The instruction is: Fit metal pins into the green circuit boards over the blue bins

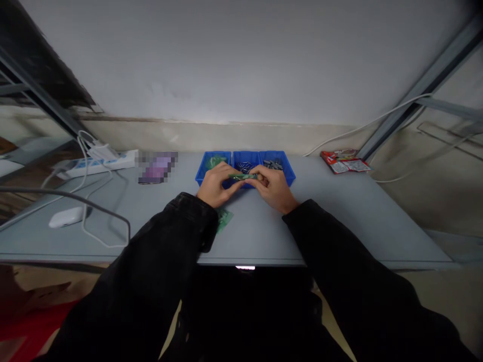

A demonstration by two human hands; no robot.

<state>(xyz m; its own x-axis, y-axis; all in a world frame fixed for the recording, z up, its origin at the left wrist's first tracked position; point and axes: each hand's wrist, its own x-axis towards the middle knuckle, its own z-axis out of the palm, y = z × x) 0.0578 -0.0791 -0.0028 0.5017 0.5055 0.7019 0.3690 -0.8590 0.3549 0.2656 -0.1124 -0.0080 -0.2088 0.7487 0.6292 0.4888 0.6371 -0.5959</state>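
Observation:
My left hand point(217, 185) and my right hand point(274, 189) pinch a small green plastic bag point(241, 176) between them, held level just in front of the blue bins. Its contents are too small to make out. Behind my hands stand three blue bins side by side. The left bin point(199, 173) contains green plastic point(216, 161). Thin metal pieces point(245, 166) lie in the middle bin point(246, 155), and grey metal parts point(272, 164) in the right bin point(289, 173). Another green plastic bag point(225, 219) lies on the table by my left sleeve, which partly covers it.
On the grey table point(339, 216), a white power strip point(101, 163) with cables and a white oval case point(67, 217) are at the left. A pixelated purple item point(156, 167) lies nearby. A red packet point(345, 162) sits at the back right. Metal posts flank the table.

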